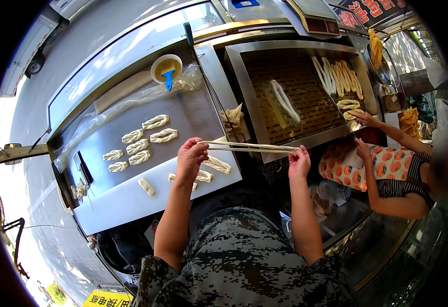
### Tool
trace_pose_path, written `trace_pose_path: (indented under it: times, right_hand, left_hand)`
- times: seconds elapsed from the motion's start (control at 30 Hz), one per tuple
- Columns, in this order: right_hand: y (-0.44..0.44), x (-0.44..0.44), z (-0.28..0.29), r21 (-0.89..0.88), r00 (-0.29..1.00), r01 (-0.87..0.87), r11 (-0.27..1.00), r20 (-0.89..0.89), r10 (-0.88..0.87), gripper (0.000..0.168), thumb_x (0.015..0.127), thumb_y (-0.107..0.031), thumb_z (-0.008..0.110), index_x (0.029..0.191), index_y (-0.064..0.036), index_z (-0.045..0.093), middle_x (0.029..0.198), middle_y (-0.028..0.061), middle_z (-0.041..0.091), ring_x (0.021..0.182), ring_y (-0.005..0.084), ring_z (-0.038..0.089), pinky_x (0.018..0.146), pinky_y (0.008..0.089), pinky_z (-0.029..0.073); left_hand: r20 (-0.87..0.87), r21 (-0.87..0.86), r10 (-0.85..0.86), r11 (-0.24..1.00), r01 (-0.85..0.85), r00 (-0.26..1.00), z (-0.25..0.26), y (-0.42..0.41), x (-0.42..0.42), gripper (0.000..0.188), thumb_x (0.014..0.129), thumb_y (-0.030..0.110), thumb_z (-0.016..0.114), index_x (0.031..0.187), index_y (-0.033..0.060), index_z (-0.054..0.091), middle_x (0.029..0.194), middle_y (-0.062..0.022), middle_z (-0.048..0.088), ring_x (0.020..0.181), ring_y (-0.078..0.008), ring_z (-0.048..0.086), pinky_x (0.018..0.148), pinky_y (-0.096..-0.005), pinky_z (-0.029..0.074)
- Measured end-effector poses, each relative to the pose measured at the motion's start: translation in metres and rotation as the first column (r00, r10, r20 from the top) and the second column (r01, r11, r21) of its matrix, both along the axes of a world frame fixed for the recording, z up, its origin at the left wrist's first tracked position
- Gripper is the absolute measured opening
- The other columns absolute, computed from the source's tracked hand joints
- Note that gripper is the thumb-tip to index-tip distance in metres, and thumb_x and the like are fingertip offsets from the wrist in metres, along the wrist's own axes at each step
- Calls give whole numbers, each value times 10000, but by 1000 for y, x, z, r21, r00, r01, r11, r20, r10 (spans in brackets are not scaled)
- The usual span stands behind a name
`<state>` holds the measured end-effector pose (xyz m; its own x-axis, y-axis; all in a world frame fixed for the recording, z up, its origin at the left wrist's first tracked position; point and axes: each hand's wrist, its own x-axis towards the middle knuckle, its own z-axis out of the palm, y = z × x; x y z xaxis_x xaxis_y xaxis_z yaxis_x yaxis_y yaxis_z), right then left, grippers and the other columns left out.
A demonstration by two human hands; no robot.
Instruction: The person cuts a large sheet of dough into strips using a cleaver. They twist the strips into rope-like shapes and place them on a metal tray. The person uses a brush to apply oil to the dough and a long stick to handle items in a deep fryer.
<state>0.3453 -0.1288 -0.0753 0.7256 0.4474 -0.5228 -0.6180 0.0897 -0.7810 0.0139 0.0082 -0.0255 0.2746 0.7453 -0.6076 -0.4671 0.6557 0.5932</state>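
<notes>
A long double strand of raw dough [252, 146] is stretched between my two hands. My left hand [192, 155] pinches one end above the white cutting board [120, 203]. The other end is in the fingers of my right hand [299, 162], in front of the near rim of the fryer. Beneath my left hand, dough strips [218, 165] lie on the board, partly hidden by the hand and forearm. A short dough piece [146, 187] rests farther left. Several twisted dough pieces [137, 146] sit on the metal worktop [187, 105] beyond the board.
In the steel-rimmed fryer [243, 73], one pale strip [285, 100] floats apart from a row of dough sticks [339, 76]. A co-worker's hand [366, 119] reaches over its right side, near long thin sticks. A bowl [166, 69] with a blue-handled brush stands at the worktop's back.
</notes>
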Motion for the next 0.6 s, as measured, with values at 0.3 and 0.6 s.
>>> trace_pose_path:
  times: [0.3, 0.6]
  right_hand:
    - [-72, 90, 2, -107, 1000, 7, 994, -28, -10, 288, 823, 4, 589, 1104, -52, 557, 858, 59, 628, 696, 143, 605, 600, 281, 528]
    - [-28, 147, 93, -109, 973, -68, 992, 213, 90, 341, 836, 0, 582, 1171, -41, 533, 938, 71, 633, 754, 126, 617, 624, 246, 527]
  left_hand:
    - [-12, 66, -67, 996, 68, 998, -26, 60, 5, 194, 829, 9, 629, 989, 83, 547, 838, -53, 651, 634, -96, 607, 573, -229, 544]
    - [-343, 344, -237, 869, 356, 909, 12, 204, 132, 196, 814, 55, 620, 1003, 40, 569, 809, -59, 663, 572, -67, 515, 485, -205, 407]
